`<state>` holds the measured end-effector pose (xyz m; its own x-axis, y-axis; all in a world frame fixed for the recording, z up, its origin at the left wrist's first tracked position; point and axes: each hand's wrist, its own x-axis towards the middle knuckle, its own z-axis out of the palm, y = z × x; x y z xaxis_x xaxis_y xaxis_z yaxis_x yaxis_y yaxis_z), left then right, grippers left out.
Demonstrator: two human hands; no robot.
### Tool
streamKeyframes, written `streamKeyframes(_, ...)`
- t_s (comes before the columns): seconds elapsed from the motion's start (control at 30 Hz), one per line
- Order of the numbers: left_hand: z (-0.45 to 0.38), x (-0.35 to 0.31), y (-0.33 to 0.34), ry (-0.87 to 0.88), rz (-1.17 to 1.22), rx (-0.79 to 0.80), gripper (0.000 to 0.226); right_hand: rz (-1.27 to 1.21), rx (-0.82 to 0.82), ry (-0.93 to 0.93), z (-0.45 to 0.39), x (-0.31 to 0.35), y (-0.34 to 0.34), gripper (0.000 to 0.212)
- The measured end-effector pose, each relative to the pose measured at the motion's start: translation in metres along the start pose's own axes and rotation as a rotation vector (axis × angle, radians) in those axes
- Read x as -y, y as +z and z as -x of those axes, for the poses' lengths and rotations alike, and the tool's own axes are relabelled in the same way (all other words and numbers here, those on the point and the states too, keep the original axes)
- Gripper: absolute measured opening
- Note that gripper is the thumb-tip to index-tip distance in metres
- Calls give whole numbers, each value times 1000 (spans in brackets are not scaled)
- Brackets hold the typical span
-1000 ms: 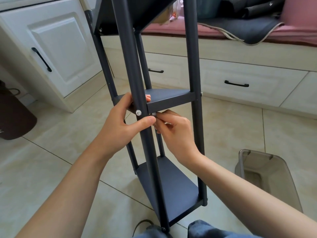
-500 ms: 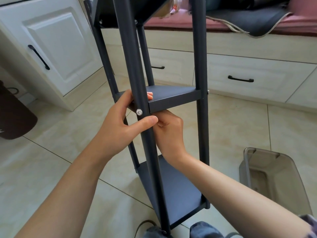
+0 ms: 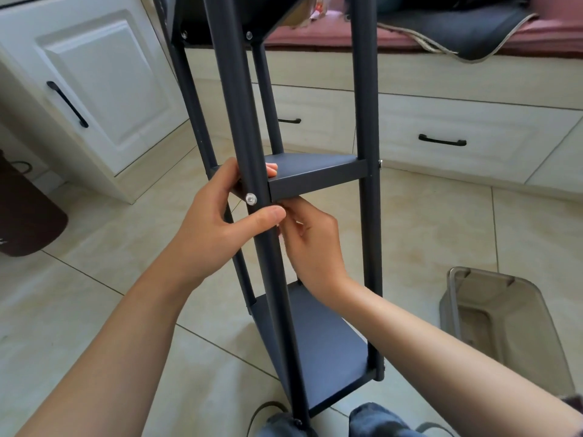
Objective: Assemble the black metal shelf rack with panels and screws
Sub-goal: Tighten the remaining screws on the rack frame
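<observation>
- Head view: the black metal shelf rack is standing upright on the tiled floor right in front of you, with its near front post running up the middle of the frame.
- Your left hand is wrapping around that post at the level of the middle panel; the thumb is pressing on the post's front just below the silver screw, and your fingertips are showing past the post on top of the panel.
- Your right hand is reaching in under the middle panel's near corner, just behind the post, with its fingers curled and bunched together. You cannot tell whether they are pinching anything, since the post and your left thumb are covering the tips.
- The bottom panel is sitting between the posts near the floor, and another screw is showing at the top panel's corner.
- A translucent grey bin is standing on the floor to your right, apart from the rack.
- White cabinets and drawers are lining the background.
</observation>
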<state>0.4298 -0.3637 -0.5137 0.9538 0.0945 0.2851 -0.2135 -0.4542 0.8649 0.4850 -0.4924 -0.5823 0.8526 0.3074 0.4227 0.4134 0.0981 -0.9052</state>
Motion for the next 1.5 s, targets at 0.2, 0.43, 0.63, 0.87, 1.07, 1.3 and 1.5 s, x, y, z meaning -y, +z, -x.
streamKeyframes(0.2,3,-5,3,-19,-9,1,44,179,102,26,17,18,-39,19)
streamKeyframes(0.43,8,-11,7,-26,-15,7,39,318,194,48,12,38,-57,21)
streamKeyframes(0.63,7,-10,7,-34,-17,1,39,336,181,23,11,38,-53,21)
streamKeyframes(0.87,7,-7,6,-34,-23,-2,39,320,114,-15,14,30,-45,18)
streamKeyframes(1.07,6,-6,4,-35,-28,-6,46,294,81,-48,13,19,-36,17)
streamKeyframes(1.3,6,-7,3,-18,-4,-2,41,257,36,-116,12,7,-21,15)
streamKeyframes(1.5,7,-8,3,-10,-7,13,42,206,-10,-160,10,-3,-12,14)
